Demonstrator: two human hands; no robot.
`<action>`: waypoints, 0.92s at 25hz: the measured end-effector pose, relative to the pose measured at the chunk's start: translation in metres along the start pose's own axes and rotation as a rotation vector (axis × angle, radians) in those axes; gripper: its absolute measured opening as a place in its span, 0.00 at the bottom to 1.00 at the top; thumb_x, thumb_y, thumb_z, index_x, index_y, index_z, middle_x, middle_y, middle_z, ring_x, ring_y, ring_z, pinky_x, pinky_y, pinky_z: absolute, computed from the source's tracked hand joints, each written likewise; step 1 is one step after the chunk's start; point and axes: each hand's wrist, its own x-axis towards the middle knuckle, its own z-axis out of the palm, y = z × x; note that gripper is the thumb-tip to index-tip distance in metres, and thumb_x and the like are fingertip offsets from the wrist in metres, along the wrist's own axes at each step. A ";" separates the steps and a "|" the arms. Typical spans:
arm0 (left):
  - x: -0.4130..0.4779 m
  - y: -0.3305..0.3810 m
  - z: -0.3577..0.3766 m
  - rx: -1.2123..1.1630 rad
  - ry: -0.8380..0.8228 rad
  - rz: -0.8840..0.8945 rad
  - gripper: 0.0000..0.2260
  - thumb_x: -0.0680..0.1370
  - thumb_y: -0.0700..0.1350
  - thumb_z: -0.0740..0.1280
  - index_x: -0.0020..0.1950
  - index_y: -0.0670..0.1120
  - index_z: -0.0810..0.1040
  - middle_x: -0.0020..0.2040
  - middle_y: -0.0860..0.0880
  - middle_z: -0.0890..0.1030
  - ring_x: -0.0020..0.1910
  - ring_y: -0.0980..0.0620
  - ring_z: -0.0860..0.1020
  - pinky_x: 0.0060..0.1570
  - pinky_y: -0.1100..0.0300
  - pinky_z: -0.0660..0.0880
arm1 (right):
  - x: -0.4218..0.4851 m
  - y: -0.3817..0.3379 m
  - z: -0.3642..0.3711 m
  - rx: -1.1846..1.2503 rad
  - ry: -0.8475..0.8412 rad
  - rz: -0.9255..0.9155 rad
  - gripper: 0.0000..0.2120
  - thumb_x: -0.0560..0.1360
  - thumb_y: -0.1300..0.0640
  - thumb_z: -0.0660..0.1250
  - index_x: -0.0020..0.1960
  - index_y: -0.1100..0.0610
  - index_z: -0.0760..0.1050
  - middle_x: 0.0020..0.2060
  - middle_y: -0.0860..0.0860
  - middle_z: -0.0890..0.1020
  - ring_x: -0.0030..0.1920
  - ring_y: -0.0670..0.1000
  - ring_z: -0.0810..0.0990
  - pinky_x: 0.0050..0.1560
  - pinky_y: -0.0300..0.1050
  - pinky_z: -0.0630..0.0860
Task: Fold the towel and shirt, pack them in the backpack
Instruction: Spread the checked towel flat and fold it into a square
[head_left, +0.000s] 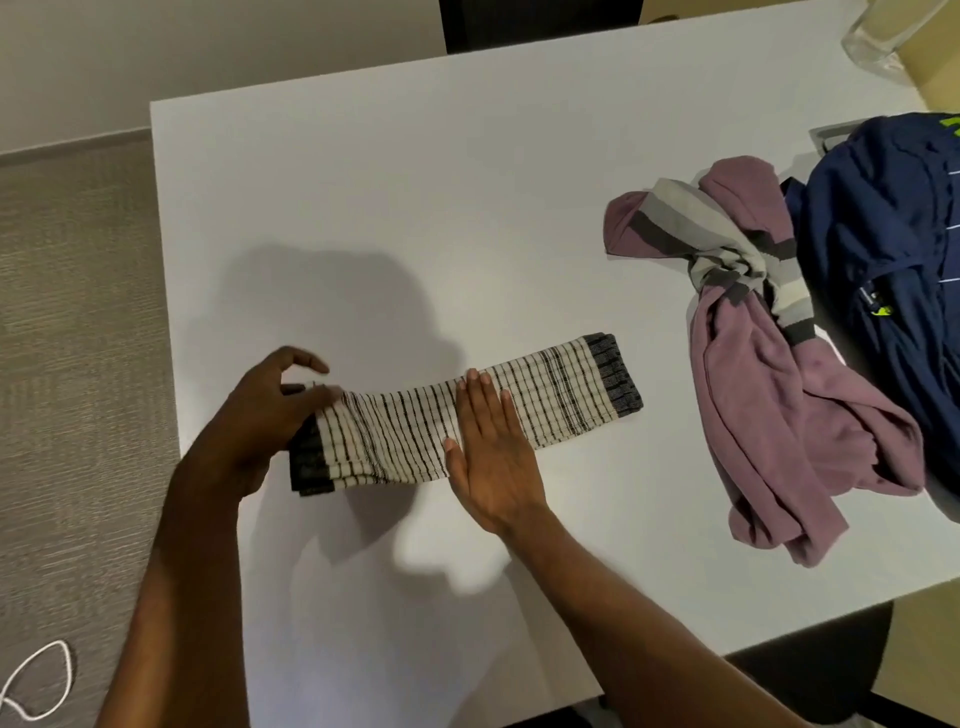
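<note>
Over on the white table (363, 182) the striped towel (545, 400) was already down to a long narrow strip lying crosswise near the front edge, so I'd say the towel part was maybe halfway there, with at least one more fold across to go. Person's left hand (270, 421) had its fingers curled round the towel's left end, cloth bunched a little there, while the right hand (488, 457) lay flat with straight fingers pressing the middle, looked to me like a crease marker for flipping that end over. Purple shirt (769, 395) sat in a crumpled heap off to the right, not folded at all, its far side touching the navy backpack (883, 234) at the table's right edge. As for the backpack, couldn't tell if it was unzipped, and nothing of the inside showed, so my guess was nothing packed yet
</note>
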 end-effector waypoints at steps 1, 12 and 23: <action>-0.006 0.016 0.005 -0.042 -0.045 0.041 0.09 0.81 0.39 0.69 0.60 0.49 0.80 0.48 0.40 0.84 0.45 0.45 0.83 0.37 0.56 0.81 | -0.002 -0.002 0.001 0.033 0.001 -0.010 0.31 0.86 0.48 0.47 0.84 0.61 0.46 0.84 0.56 0.46 0.83 0.52 0.39 0.83 0.54 0.44; 0.024 0.113 0.172 0.271 -0.366 0.103 0.12 0.82 0.47 0.70 0.52 0.37 0.83 0.45 0.40 0.87 0.44 0.42 0.88 0.53 0.46 0.85 | -0.009 0.035 -0.135 1.349 0.347 0.589 0.30 0.84 0.35 0.49 0.72 0.52 0.75 0.66 0.50 0.82 0.67 0.46 0.79 0.65 0.40 0.77; 0.028 0.051 0.225 0.480 0.012 0.585 0.13 0.84 0.47 0.61 0.63 0.46 0.81 0.53 0.48 0.87 0.51 0.51 0.85 0.56 0.53 0.81 | 0.000 0.108 -0.117 0.552 0.358 0.572 0.14 0.80 0.67 0.64 0.62 0.56 0.80 0.49 0.47 0.84 0.48 0.44 0.82 0.53 0.49 0.82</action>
